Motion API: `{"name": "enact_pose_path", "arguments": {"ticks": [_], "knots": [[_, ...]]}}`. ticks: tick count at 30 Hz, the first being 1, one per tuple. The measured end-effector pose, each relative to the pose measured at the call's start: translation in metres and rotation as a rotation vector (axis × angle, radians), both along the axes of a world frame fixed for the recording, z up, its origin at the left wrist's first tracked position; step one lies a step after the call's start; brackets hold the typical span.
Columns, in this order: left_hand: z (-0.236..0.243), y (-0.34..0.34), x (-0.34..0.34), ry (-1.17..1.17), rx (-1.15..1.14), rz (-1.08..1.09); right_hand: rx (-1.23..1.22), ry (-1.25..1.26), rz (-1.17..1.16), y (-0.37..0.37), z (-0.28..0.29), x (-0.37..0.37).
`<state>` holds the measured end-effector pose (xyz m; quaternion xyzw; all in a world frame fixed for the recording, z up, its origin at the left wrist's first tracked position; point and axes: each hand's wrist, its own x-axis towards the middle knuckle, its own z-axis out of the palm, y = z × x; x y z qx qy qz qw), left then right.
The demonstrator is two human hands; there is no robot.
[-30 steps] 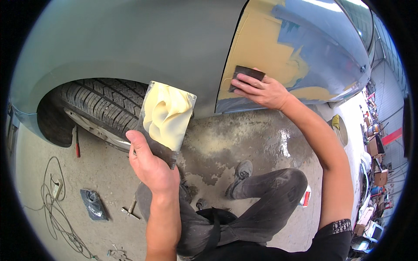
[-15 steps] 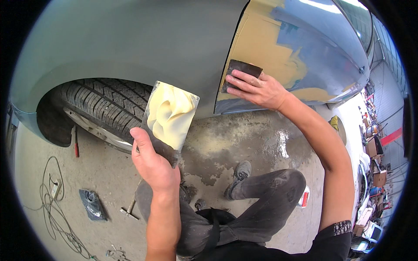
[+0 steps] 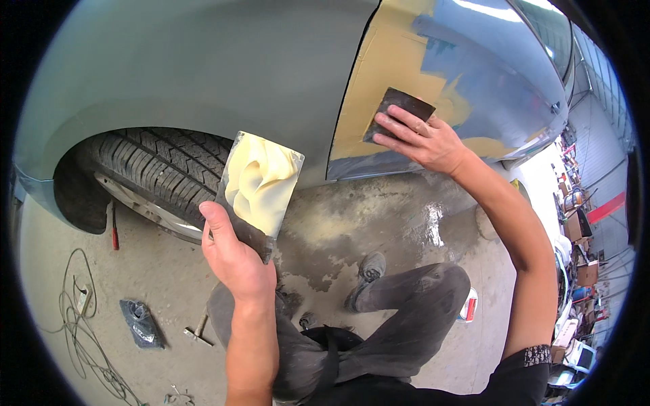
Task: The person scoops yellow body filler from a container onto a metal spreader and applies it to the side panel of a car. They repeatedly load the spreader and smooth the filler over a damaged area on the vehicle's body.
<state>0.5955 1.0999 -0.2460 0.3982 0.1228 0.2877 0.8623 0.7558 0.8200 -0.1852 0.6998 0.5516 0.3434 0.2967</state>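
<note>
My left hand (image 3: 237,260) is closed round the lower end of a flat board (image 3: 256,238), in front of the car's wheel. A thick, swirled heap of pale yellow body filler (image 3: 261,179) covers most of that board. With fingers laid over its face, my right hand (image 3: 426,142) grips a dark flat spreader (image 3: 409,101) against the car door (image 3: 497,74). Tan filler (image 3: 386,61) coats the door's edge along the dark gap, with bare blue-grey paint farther right. The spreader lies over the lower part of the tan patch.
The grey fender (image 3: 203,61) arches over the tyre (image 3: 162,159) at left. On the concrete floor lie a coiled cable (image 3: 74,325), a dark plastic bag (image 3: 142,325), a hammer (image 3: 198,333) and a red-handled tool (image 3: 114,237). Boxes and clutter (image 3: 586,274) line the right side.
My right hand and the spreader have moved right across the door, away from the panel gap. My left hand still holds the board in nearly the same place.
</note>
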Motion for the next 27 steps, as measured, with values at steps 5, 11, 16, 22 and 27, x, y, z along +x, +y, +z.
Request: {"name": "enact_pose_path", "arguments": {"ticks": [5, 11, 16, 22, 27], "knots": [[-0.002, -0.003, 0.001, 0.043, -0.008, -0.031, 0.031, 0.02, 0.06, 0.022, 0.005, 0.008], [-0.005, 0.005, -0.003, -0.003, -0.023, -0.066, 0.013, 0.032, 0.088, 0.035, 0.01, 0.017], [-0.004, 0.004, -0.001, -0.039, -0.032, -0.075, -0.022, 0.055, 0.056, 0.03, 0.013, 0.026], [-0.005, 0.006, -0.003, -0.066, 0.004, -0.084, -0.052, -0.016, -0.036, 0.003, 0.027, 0.013], [-0.006, 0.002, -0.001, -0.039, -0.022, -0.097, -0.029, -0.021, -0.001, 0.006, 0.036, 0.001]]}}
